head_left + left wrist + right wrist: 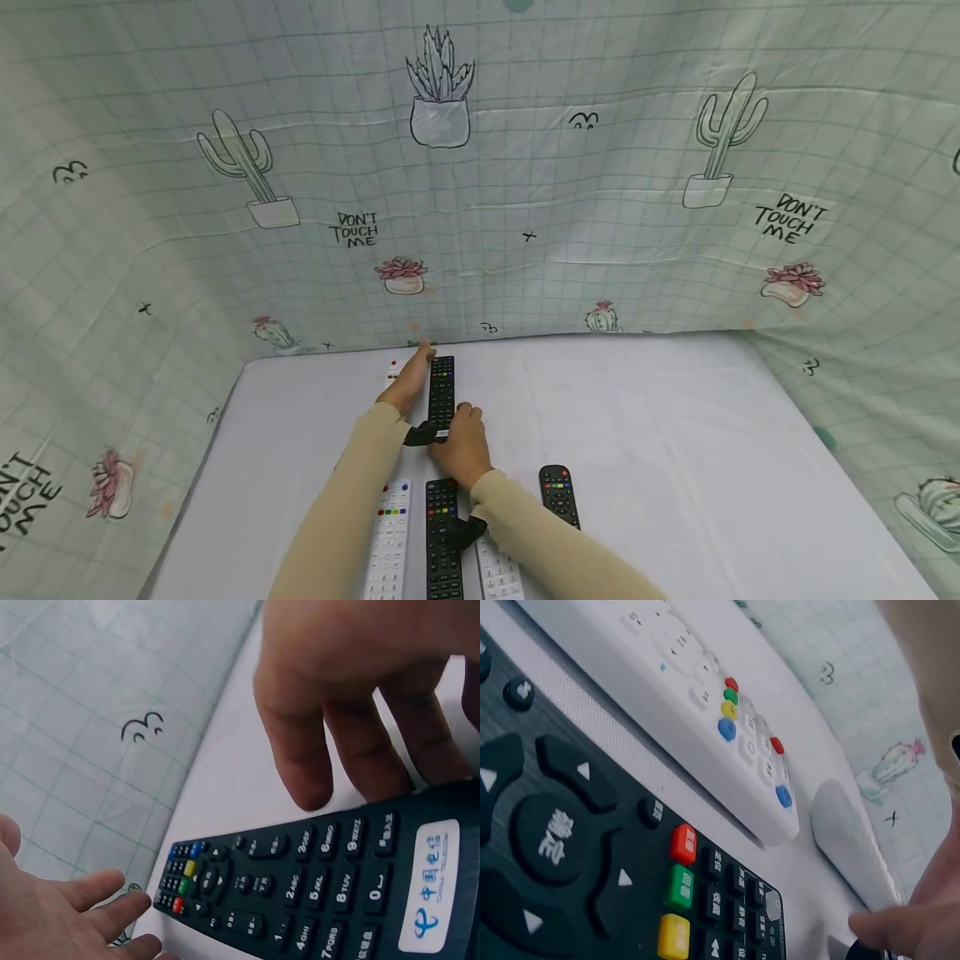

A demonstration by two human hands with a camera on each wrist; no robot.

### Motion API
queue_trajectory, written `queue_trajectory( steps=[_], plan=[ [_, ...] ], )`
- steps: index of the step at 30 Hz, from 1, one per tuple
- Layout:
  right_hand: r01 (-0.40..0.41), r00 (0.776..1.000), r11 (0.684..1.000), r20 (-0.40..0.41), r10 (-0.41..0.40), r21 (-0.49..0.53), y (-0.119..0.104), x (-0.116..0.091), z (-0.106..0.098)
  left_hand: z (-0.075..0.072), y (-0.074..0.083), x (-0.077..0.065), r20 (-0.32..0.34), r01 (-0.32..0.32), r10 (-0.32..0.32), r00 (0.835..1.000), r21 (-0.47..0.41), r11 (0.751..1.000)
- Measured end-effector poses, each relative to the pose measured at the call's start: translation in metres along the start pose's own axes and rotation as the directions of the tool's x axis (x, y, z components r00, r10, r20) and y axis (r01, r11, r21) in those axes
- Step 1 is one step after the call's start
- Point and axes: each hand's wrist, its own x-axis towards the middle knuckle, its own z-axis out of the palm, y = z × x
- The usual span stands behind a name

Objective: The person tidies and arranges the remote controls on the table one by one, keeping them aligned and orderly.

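Black remote [442,392] sits between hands: left hand [408,381] straight-fingered, empty, half-blocking a white remote [393,369] at 10 o'clock; right hand [463,447] bent, can't tell if gripping. Small remote [559,500] at 4, long remote [441,537] at 6.

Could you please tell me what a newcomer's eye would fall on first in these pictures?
Probably the pale, gridded cloth printed with potted cacti and DON'T TOUCH ME lettering, filling the background behind the white table. Next, the long black plastic remote control with a white label would likely stand out, lying between the left hand and the right hand toward the table's far edge. Nearer the camera, two long white remotes flank another black remote.
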Motion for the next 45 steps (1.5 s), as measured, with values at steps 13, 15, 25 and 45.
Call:
queue_trajectory(
  steps=[13, 15, 25, 45],
  plan=[
    [0.023, 0.999, 1.0, -0.028, -0.024, -0.018, -0.003, -0.002, 0.005, -0.005, -0.002, -0.001, 0.032, 0.026, -0.027, 0.999, 0.058, 0.998],
    [0.023, 1.0, 1.0, -0.019, -0.024, -0.018, -0.003, -0.001, 0.004, -0.005, -0.001, -0.002, 0.03, 0.024, -0.026, 0.999, 0.068, 0.997],
    [-0.019, 0.999, 0.995, 0.035, 0.016, 0.1, 0.001, -0.003, -0.012, -0.006, -0.001, 0.001, 0.003, 0.012, -0.013, 1.0, 0.105, 0.994],
    [0.066, 0.997, 0.986, 0.017, -0.069, 0.155, 0.035, -0.007, -0.06, 0.002, -0.004, -0.004, -0.238, -0.178, 0.126, 0.963, -0.209, 0.962]
  ],
)
